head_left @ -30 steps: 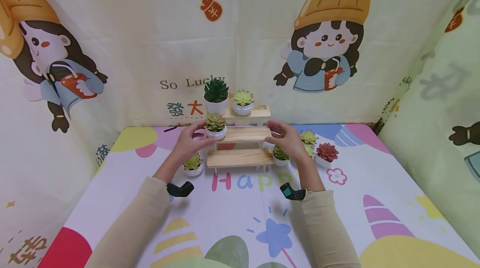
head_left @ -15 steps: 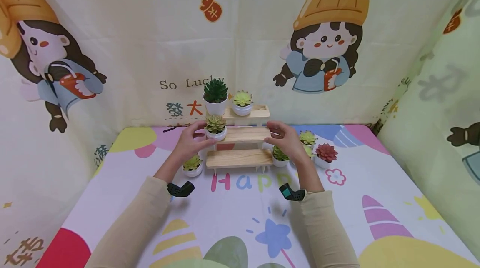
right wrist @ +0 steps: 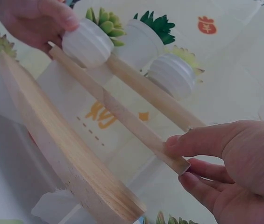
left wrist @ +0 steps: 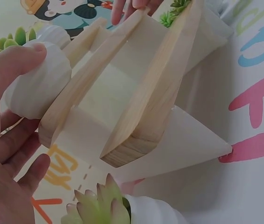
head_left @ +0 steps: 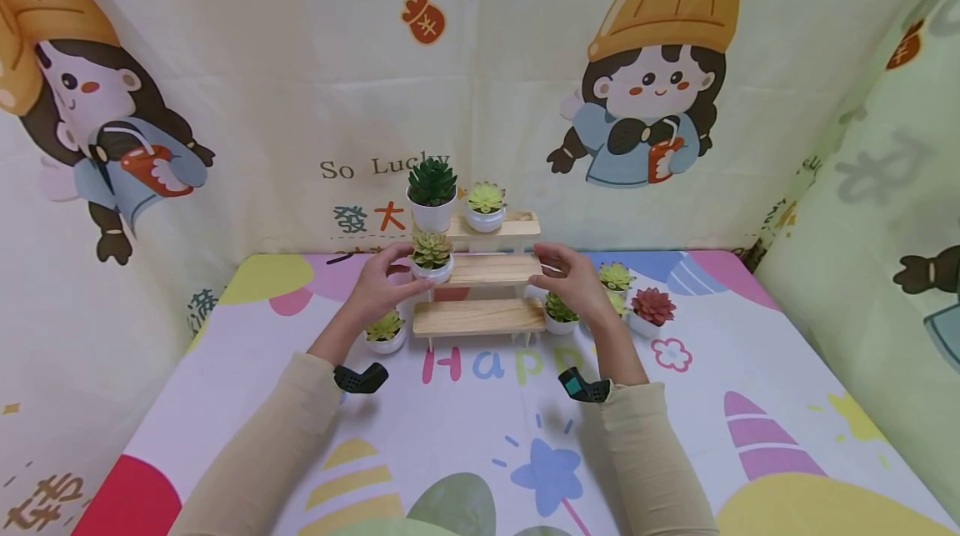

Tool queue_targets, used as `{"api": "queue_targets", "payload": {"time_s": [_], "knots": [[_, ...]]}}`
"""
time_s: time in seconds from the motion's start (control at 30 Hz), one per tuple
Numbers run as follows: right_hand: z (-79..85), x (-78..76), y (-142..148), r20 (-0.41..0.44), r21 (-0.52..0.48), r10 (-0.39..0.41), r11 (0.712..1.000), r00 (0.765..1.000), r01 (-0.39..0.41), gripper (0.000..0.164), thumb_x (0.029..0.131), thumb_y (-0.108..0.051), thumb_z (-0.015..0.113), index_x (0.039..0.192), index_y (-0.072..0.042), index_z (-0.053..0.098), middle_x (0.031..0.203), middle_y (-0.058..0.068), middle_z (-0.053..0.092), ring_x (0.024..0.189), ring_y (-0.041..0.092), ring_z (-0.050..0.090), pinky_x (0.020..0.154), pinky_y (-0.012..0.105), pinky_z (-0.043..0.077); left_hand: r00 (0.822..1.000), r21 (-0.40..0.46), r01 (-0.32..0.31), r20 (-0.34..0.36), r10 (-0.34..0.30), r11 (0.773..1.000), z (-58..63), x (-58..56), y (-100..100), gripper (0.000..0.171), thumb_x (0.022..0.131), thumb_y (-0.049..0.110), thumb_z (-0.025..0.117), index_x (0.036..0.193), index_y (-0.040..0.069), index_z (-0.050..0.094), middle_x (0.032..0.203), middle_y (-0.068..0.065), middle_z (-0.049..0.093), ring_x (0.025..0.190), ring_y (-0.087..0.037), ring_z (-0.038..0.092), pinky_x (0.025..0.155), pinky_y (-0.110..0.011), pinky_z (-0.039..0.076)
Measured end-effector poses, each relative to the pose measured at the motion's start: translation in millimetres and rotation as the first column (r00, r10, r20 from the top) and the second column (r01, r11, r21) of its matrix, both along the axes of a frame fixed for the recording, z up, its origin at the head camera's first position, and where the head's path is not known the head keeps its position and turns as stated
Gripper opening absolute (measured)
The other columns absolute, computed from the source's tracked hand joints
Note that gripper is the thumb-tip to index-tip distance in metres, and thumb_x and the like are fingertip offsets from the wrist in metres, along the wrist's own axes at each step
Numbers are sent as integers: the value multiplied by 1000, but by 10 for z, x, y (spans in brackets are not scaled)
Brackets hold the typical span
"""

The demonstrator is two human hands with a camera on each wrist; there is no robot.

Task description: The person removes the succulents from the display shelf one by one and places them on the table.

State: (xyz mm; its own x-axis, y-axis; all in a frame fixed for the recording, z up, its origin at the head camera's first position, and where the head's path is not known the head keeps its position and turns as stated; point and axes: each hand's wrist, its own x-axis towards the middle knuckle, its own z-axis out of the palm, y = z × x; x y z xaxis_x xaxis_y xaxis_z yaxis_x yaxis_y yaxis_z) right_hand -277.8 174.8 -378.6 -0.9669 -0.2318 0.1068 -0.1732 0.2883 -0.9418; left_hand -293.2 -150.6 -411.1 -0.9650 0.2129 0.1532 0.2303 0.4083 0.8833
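Observation:
A pale green succulent in a white pot (head_left: 432, 255) stands at the left end of the middle board (head_left: 495, 270) of a three-tier wooden plant stand (head_left: 480, 316). My left hand (head_left: 381, 282) holds this pot, thumb (left wrist: 20, 58) across its front and the other fingers beside the board's end. At the opposite end, my right hand (head_left: 572, 279) pinches the middle board between thumb and fingers, as the right wrist view shows. On the top board sit a dark green succulent (head_left: 432, 190) and a light green succulent (head_left: 485, 204), both in white pots.
A potted succulent (head_left: 386, 329) stands on the table left of the stand. To the right are a green succulent (head_left: 562, 311), a red succulent (head_left: 653, 309) and light green ones (head_left: 617, 276), partly behind my right hand. A printed cloth (head_left: 510, 86) hangs close behind the stand.

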Motion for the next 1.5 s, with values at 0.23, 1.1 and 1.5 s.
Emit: {"api": "queue_targets", "payload": {"time_s": [0.23,1.1,1.5], "knots": [[12,12,-12,2,15,-8,1000,1000,8,55,88,-2,67,139,0,47,146,22,45,135,35,46,110,41,42,1000,19,10,-24,-9,1000,7,19,-42,76,78,40,79,142,15,44,145,-9,47,130,-33,47,108,-52,42],[24,14,-24,-5,23,-9,1000,1000,9,55,88,-1,66,139,4,46,145,23,46,135,36,46,109,41,42,997,19,-72,8,71,997,17,73,-244,77,79,42,78,143,17,44,148,-8,44,130,-33,47,108,-53,42],[24,16,-24,12,34,-20,999,1000,19,55,89,-2,67,140,2,46,145,21,46,135,34,45,110,40,41,997,31,-73,-8,74,997,-28,88,-348,73,81,36,77,143,16,43,148,-8,43,131,-34,46,108,-55,41]]}}
